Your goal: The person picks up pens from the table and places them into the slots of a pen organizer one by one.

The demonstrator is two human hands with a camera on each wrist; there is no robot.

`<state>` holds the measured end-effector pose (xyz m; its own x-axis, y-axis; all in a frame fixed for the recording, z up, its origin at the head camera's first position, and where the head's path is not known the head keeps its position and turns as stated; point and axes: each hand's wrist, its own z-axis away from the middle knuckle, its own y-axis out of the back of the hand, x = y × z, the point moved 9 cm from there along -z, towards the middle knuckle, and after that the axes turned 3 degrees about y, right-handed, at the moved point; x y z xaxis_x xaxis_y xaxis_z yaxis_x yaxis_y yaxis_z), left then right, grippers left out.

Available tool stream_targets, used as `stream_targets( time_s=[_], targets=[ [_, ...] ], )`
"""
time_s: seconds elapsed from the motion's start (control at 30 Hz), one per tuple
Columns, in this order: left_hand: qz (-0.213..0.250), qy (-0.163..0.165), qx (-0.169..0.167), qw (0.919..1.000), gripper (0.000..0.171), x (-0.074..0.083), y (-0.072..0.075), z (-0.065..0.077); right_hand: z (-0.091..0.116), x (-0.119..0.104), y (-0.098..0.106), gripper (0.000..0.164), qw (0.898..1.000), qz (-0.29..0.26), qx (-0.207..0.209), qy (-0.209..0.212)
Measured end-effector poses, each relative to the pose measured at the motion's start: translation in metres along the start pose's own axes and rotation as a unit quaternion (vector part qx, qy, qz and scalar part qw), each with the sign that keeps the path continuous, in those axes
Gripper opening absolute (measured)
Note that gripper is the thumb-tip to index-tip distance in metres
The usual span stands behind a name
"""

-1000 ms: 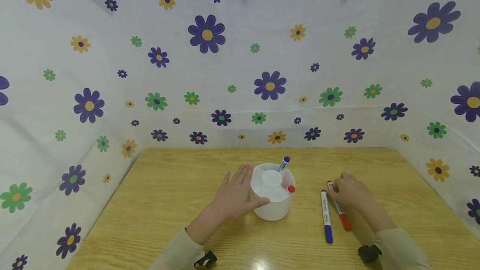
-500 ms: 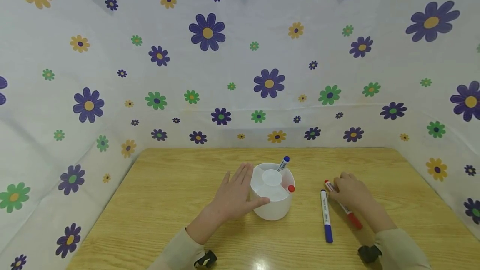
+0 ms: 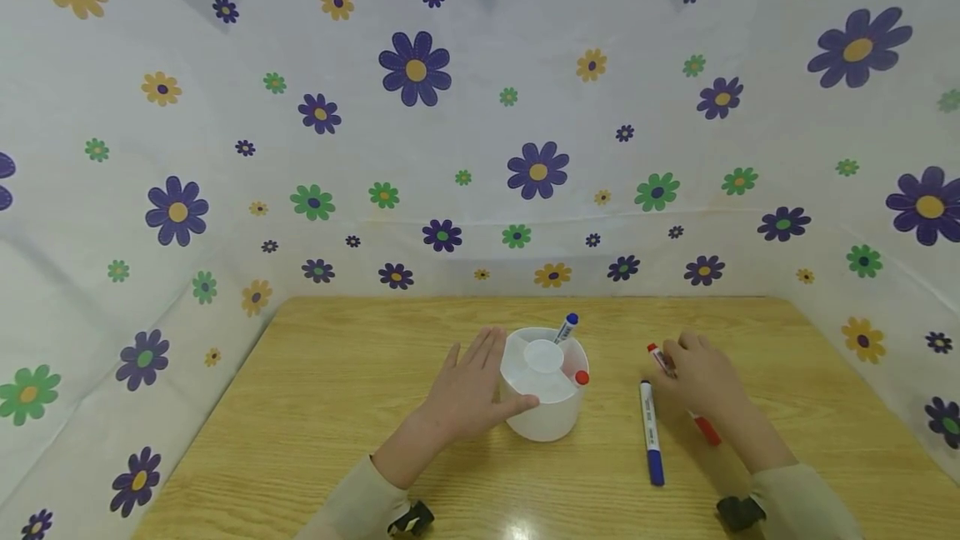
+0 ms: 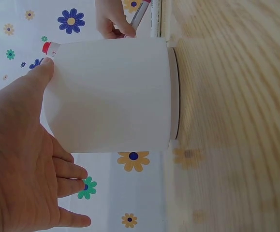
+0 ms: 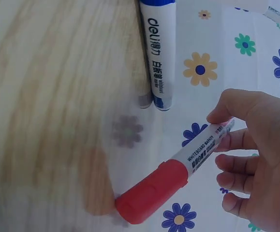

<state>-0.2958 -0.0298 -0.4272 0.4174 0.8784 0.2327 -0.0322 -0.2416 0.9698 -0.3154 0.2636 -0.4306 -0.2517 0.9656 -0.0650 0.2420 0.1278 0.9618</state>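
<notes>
"Red marker [image 5: 176, 171], where was it?"

"Over on the right of the table [image 3: 360, 373], just right of the blue marker [image 3: 652, 433]. The right hand [image 3: 708, 377] pinched it between thumb and finger; in the head view that hand hid its middle, so only the two ends showed."

"Did it touch the table?"

"I couldn't tell. Its larger red end pointed toward the near side."

"And the left hand [image 3: 467, 398]?"

"Fingers straight, it lay against the left of the white holder [image 3: 544, 422]."

"What did the holder contain?"

"A blue-topped pen [image 3: 567, 328] at the far right and a red-topped pen [image 3: 582, 377] nearer, their lower parts hard to make out."

"Anything cut off?"

"The blue marker's near end, in the right wrist view."
</notes>
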Motion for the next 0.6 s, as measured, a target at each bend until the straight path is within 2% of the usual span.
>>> stream_targets(
  time_s=[0.23, 0.33, 0.6],
  targets=[
    [0.002, -0.010, 0.000, 0.9999, 0.106, -0.006, 0.002, -0.007, -0.004, -0.012, 0.020, 0.017, 0.998, -0.011, 0.062, 0.016],
    [0.004, -0.015, -0.001, 0.9999, 0.106, -0.008, 0.002, -0.009, -0.005, -0.019, 0.031, 0.015, 0.994, -0.023, 0.105, 0.022],
    [0.007, -0.022, -0.002, 0.9997, 0.106, -0.015, 0.005, -0.016, -0.006, -0.041, 0.062, 0.017, 0.972, -0.055, 0.221, 0.052]
  ],
)
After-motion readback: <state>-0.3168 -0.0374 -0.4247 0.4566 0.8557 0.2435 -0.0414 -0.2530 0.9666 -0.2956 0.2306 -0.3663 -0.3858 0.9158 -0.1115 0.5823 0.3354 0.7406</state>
